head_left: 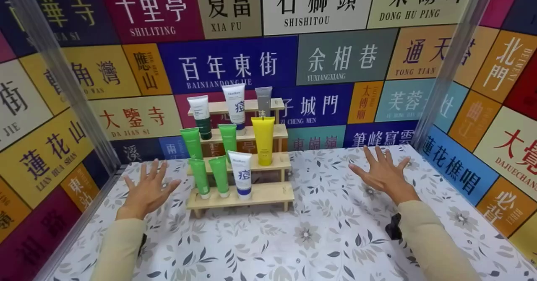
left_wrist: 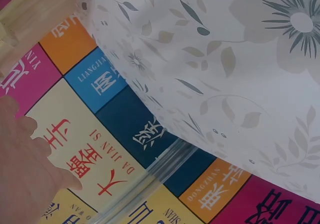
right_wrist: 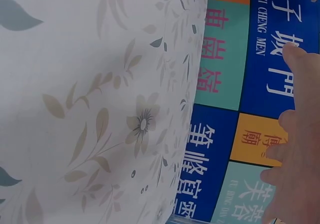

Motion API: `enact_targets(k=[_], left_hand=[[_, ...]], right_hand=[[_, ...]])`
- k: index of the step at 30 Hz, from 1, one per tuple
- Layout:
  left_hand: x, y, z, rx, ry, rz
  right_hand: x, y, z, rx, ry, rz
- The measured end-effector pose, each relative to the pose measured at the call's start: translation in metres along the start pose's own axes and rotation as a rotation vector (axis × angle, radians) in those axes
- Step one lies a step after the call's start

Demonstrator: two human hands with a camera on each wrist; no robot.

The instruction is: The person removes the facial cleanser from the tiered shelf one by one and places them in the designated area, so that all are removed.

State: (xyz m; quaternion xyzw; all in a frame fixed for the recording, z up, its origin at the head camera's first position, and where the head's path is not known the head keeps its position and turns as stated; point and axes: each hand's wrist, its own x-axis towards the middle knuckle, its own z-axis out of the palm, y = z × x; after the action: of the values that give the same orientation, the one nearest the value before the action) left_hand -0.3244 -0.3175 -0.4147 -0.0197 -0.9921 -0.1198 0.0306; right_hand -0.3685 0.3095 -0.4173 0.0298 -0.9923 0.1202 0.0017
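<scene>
My left hand (head_left: pixel 147 191) is held with fingers spread just left of a stepped wooden stand (head_left: pixel 268 193), holding nothing. Well to the right of the stand, my right hand (head_left: pixel 384 174) has its fingers spread too, with nothing in it. On the lowest step stand two green tubes (head_left: pixel 199 176) and a white tube with a blue band (head_left: pixel 241 174). Two more green tubes and a yellow tube (head_left: pixel 263 140) are one step higher. Behind them are a white and dark green tube (head_left: pixel 201 115), another white-and-blue tube (head_left: pixel 235 105) and a grey tube (head_left: pixel 264 98), partly hidden by the yellow one.
A white cloth with grey flowers and leaves covers the table (head_left: pixel 327 239). Colourful panels with Chinese lettering form the walls (head_left: pixel 228 65) behind and at both sides. Clear corner posts (head_left: pixel 444 63) rise at the back left and back right.
</scene>
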Motion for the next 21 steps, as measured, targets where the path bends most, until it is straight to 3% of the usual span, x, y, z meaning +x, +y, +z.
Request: enact_targets(k=[12,21], left_hand=[[-0.005,0.002,-0.001,-0.009,-0.005,0.011],[-0.013,0.007,0.000,-0.147,0.007,0.009]], right_hand=[[-0.002,-0.005,-0.003,-0.008,-0.002,-0.007],[-0.007,-0.019,-0.010,0.038,0.019,-0.065]])
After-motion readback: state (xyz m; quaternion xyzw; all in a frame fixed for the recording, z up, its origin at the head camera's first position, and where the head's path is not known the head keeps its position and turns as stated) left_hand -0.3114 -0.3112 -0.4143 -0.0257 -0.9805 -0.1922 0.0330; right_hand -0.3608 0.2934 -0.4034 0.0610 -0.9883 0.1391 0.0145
